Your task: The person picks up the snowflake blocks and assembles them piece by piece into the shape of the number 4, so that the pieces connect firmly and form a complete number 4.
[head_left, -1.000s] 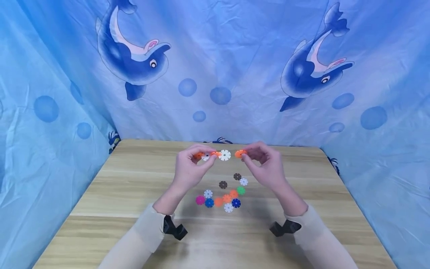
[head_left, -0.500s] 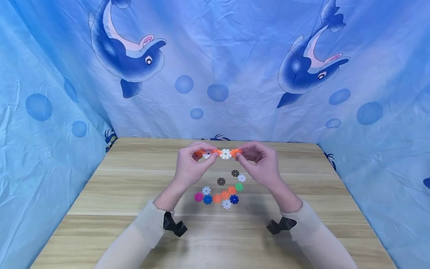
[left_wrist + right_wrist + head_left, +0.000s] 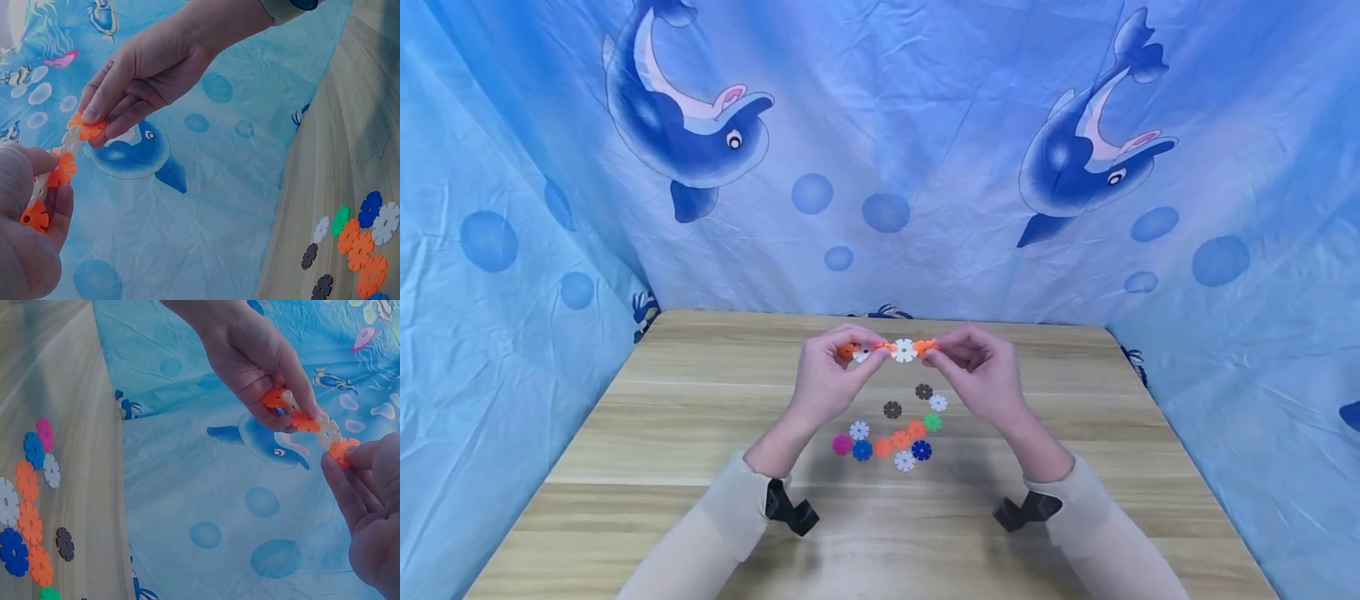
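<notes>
Above the far part of the table, my left hand (image 3: 830,379) pinches a chain of slotted snowflake discs, alternating orange and white. Its thumb and finger grip an orange disc (image 3: 305,421) in the chain's middle. A white disc (image 3: 904,351) sticks out to the right of those fingertips. Between thumb and fingers, my right hand (image 3: 981,379) pinches another orange disc (image 3: 90,128). That disc meets the white disc's right edge; whether their slots are fully locked I cannot tell. The chain's other end, an orange disc (image 3: 34,215), lies within my left palm.
On the wooden table (image 3: 647,433) below lie several loose discs: pink (image 3: 842,444), blue (image 3: 862,450), dark blue (image 3: 922,450), green (image 3: 932,422), orange (image 3: 900,439), brown (image 3: 892,410) and white (image 3: 905,461). A blue dolphin-print curtain (image 3: 925,125) surrounds the table's back and sides.
My right hand has moved left, bringing its orange disc from a gap away up against the white disc on the chain. My left hand keeps its pinch in nearly the same place.
</notes>
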Tool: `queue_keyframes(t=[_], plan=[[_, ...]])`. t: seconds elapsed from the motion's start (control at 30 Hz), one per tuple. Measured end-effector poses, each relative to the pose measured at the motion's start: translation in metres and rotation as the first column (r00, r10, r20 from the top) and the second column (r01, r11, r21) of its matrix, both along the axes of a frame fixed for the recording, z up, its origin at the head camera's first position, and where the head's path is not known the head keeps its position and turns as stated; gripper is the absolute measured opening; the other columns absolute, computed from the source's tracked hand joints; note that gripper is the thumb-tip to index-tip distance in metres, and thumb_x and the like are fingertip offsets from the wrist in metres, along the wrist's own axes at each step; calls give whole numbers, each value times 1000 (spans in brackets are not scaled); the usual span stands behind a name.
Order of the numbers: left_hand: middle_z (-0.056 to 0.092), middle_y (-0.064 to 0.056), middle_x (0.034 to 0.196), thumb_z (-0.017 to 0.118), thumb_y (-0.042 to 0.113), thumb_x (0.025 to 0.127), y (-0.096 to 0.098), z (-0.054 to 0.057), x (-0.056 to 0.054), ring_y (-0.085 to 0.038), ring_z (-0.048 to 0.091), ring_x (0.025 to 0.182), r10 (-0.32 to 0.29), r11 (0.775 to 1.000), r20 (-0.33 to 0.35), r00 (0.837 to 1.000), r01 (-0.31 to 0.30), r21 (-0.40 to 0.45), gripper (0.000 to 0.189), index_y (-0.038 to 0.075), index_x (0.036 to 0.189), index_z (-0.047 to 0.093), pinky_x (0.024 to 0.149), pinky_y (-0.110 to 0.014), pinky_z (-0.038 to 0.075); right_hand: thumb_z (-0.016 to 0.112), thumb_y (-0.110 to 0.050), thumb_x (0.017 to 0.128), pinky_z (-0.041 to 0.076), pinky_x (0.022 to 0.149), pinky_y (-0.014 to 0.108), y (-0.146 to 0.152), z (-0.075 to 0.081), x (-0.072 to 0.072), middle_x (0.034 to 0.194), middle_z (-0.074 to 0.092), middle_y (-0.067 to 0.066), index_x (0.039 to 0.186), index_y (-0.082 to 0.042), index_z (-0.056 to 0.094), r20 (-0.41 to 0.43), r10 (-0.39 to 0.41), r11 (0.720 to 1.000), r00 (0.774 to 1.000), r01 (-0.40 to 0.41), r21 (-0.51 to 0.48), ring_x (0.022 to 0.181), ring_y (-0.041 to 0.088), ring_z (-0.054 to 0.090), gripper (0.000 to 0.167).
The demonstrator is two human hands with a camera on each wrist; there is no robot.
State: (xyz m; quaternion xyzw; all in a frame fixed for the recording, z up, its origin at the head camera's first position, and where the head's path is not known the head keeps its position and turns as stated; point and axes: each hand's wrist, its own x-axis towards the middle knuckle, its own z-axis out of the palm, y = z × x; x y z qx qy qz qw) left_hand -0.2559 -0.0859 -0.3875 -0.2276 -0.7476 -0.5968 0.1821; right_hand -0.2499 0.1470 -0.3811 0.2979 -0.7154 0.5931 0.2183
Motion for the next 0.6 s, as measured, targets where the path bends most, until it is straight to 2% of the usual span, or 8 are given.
queue_keyframes(t=[0.2, 0.37, 0.6], plan=[[78, -7, 103, 83, 13, 94, 1, 0, 1, -17, 40, 54, -28, 1000, 33, 999, 28, 4, 4, 12, 98, 82, 47, -22, 32, 73, 21, 87, 66, 72, 28, 0, -1, 0, 93, 75, 33, 98, 12, 71, -10, 34, 999, 999, -34, -16, 87, 3, 80, 14], [79, -6, 104, 83, 14, 94, 1, -1, 3, -14, 44, 58, -18, 1000, 58, 998, 18, 8, 4, 12, 97, 82, 48, -21, 35, 74, 20, 87, 66, 71, 28, -3, 0, 1, 92, 75, 33, 98, 11, 71, -48, 41, 999, 998, -42, -11, 87, 2, 79, 14], [79, -5, 102, 83, 14, 93, 1, 1, 2, -13, 47, 61, -6, 999, 26, 1000, 5, 35, 5, 14, 98, 83, 48, -21, 35, 77, 17, 86, 67, 73, 28, -3, 0, -3, 90, 77, 27, 98, 7, 73, -83, 10, 1000, 996, -8, 18, 85, 0, 78, 16]])
